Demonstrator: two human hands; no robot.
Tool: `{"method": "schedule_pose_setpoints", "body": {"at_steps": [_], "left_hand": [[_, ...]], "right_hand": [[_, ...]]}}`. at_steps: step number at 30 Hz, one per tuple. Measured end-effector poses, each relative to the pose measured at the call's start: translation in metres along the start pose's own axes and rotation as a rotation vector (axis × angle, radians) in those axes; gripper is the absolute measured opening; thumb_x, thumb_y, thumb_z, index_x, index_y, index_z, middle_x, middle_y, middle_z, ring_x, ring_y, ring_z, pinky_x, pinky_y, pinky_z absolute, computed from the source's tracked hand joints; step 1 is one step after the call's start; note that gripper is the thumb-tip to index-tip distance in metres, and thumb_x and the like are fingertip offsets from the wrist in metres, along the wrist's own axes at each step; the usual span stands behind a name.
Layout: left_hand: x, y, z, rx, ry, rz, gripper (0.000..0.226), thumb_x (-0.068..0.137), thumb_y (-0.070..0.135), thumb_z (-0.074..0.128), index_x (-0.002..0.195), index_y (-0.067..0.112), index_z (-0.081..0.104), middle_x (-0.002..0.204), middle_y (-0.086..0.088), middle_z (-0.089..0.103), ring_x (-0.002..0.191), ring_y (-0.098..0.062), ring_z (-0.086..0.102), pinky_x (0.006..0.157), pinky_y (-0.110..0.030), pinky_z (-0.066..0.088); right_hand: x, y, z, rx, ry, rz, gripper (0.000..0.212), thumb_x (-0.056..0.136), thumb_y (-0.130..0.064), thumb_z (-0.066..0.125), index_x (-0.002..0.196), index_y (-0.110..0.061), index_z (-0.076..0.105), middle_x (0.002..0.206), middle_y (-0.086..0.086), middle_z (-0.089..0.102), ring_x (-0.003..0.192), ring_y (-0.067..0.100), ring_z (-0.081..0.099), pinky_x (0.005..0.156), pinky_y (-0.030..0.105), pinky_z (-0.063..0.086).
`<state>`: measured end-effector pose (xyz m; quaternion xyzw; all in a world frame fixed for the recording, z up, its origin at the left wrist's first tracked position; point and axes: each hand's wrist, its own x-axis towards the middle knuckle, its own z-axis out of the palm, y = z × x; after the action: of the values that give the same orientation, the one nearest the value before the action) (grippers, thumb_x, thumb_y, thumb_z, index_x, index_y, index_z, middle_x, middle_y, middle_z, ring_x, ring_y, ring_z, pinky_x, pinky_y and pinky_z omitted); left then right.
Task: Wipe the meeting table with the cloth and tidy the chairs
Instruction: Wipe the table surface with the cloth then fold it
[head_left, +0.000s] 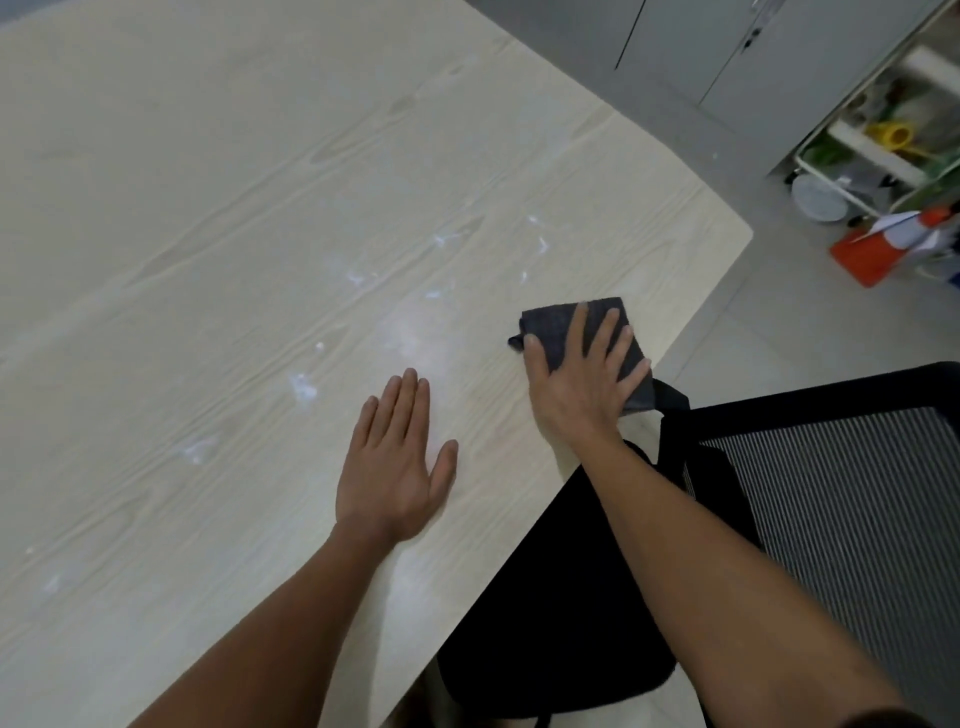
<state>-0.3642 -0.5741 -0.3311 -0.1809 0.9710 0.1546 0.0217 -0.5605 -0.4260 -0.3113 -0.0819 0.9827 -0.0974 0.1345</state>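
Cloth (576, 338), dark grey and folded to a rough square, lies flat on the table (208, 208) close to its right edge, not far from the rounded far-right corner. My right hand (582, 374) presses down on it with the fingers straight and spread; nothing is pinched, and the palm's heel sits on bare tabletop at the cloth's near side. My left hand (395, 462) lies flat on the pale wood-grain surface just left of the right one, fingers together and straight, thumb out to the right, holding nothing. White smears (304, 387) and specks are scattered over the tabletop to the left of and beyond both hands. A black chair (831, 519) with a striped mesh back stands at the near right, its armrest touching the table's edge just beside the cloth, its seat partly under my right forearm. Far right, a white cart (883, 150) of blurred items stands on the floor by grey cabinets (727, 52).
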Motion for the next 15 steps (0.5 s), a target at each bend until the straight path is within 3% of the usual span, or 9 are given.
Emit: {"method": "schedule_pose_setpoints", "body": {"at_steps": [5, 9, 12, 15], "left_hand": [[0.004, 0.000, 0.003, 0.015, -0.023, -0.013, 0.078, 0.106, 0.057, 0.020, 0.166, 0.012, -0.003, 0.175, -0.004, -0.009, 0.161, -0.016, -0.013, 0.132, -0.043, 0.002], [0.006, 0.000, 0.004, 0.035, -0.020, -0.012, 0.078, 0.106, 0.057, 0.022, 0.166, 0.011, 0.001, 0.176, -0.005, -0.005, 0.162, -0.017, -0.009, 0.132, -0.045, 0.005], [0.004, 0.002, 0.002, 0.057, -0.034, -0.019, 0.078, 0.106, 0.057, 0.021, 0.166, 0.011, 0.000, 0.175, -0.005, -0.006, 0.162, -0.017, -0.010, 0.132, -0.045, 0.005], [0.004, 0.004, 0.001, 0.051, -0.036, -0.018, 0.078, 0.106, 0.057, 0.021, 0.166, 0.011, 0.001, 0.176, -0.005, -0.005, 0.162, -0.017, -0.008, 0.132, -0.045, 0.005]], "right_hand": [[0.089, -0.041, -0.009, 0.009, 0.051, -0.034, 0.085, 0.099, -0.077, 0.000, 0.167, -0.029, -0.012, 0.176, 0.007, -0.016, 0.161, 0.031, -0.017, 0.122, 0.066, -0.016], [0.106, -0.062, -0.004, -0.038, 0.036, -0.250, 0.075, 0.104, -0.069, 0.002, 0.168, -0.031, -0.008, 0.177, 0.002, -0.011, 0.162, 0.027, -0.013, 0.126, 0.061, -0.014], [0.074, -0.038, 0.001, -0.082, 0.007, -0.543, 0.068, 0.107, -0.064, 0.011, 0.169, -0.035, 0.003, 0.178, -0.003, -0.004, 0.163, 0.023, -0.008, 0.128, 0.055, -0.012], [0.064, 0.000, -0.005, -0.096, 0.012, -0.486, 0.068, 0.108, -0.064, 0.011, 0.168, -0.035, 0.001, 0.177, -0.004, -0.006, 0.163, 0.021, -0.009, 0.128, 0.055, -0.012]]}}
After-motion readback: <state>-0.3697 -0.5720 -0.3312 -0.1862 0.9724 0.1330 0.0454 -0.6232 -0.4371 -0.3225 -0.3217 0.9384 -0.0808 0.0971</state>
